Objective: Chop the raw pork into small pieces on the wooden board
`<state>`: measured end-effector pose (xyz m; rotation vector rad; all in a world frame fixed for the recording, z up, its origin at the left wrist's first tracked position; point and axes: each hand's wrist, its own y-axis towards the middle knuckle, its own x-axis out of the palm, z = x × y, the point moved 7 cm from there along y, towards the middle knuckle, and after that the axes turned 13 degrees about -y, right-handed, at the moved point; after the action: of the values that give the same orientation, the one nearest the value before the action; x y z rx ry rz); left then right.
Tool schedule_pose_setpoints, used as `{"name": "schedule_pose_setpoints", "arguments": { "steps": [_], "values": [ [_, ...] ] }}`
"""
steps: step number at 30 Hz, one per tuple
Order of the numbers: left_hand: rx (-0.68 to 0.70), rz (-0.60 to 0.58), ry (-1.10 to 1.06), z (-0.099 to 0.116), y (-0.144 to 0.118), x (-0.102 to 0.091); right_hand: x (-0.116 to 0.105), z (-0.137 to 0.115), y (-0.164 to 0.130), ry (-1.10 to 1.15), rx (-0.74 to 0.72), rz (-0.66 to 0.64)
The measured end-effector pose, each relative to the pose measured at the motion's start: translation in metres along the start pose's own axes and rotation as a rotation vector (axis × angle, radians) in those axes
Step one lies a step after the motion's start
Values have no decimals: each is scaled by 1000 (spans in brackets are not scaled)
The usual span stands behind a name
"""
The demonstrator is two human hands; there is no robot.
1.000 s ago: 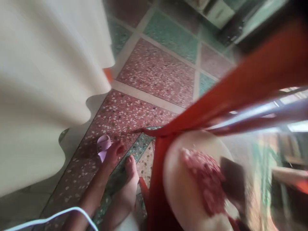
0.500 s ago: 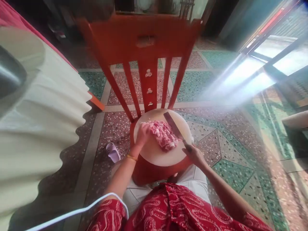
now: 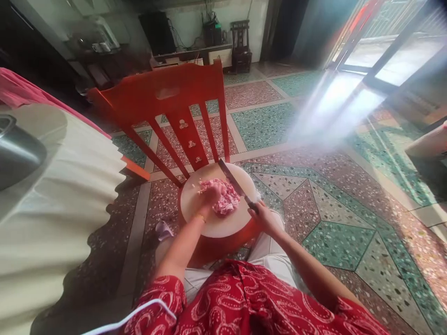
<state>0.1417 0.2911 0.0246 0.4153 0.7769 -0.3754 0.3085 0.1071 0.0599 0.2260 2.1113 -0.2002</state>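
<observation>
Minced meat (image 3: 223, 197) heaped mid chopping board (image 3: 209, 223) on red chair (image 3: 167, 97) seat; left hand (image 3: 209, 197) presses heap, fingers curled; right hand (image 3: 260, 216) gripping cleaver (image 3: 233, 181), blade at heap's right edge. Best keep fingertips tucked, chop vertically

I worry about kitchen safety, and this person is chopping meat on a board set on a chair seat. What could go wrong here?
The left hand rests on the minced meat right beside the cleaver held by the right hand, so a slip could cut the fingers. The round cutting board sits on a red chair seat and reaches about to the seat's edges, so hard chopping might shift or tip it.
</observation>
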Motion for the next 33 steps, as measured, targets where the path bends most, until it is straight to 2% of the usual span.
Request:
{"name": "schedule_pose_setpoints", "arguments": {
  "steps": [2, 5, 9, 11, 13, 15, 17, 18, 20, 23, 25, 26, 29, 30, 31, 33],
  "values": [
    [94, -7, 10, 19, -22, 6, -6, -11, 9, -22, -50, 32],
    [149, 125, 10, 26, -57, -14, -29, -42, 23, -20, -179, 135],
    [53, 306, -95, -2, -99, -47, -60, -93, 35, 8, -400, 333],
    [-14, 353, -147, -18, -118, -50, -53, -104, 38, -4, -442, 366],
    [-47, 374, -176, -29, -132, -46, -25, -101, 41, -77, -403, 272],
    [-51, 383, -181, -33, -140, -39, 13, -85, 42, -213, -299, 52],
    [-48, 381, -178, -35, -141, -33, 36, -71, 39, -342, -217, -139],
    [-49, 381, -183, -36, -140, -31, 39, -69, 37, -387, -205, -188],
    [-57, 379, -206, -39, -138, -28, 27, -77, 34, -427, -233, -167],
    [-83, 406, -236, -47, -136, -25, -2, -98, 33, -388, -292, 21],
    [-112, 427, -242, -53, -137, -22, -4, -103, 32, -374, -295, 87],
    [-132, 433, -243, -56, -138, -21, 2, -102, 32, -392, -294, 59],
    [-197, 421, -239, -62, -140, -16, 30, -93, 30, -503, -294, -177],
    [-210, 414, -232, -63, -140, -16, 34, -90, 30, -531, -282, -237],
    [-210, 409, -224, -62, -140, -16, 32, -88, 30, -544, -267, -258],
    [-180, 412, -211, -59, -140, -18, 16, -91, 33, -520, -246, -185]
  ]
}}
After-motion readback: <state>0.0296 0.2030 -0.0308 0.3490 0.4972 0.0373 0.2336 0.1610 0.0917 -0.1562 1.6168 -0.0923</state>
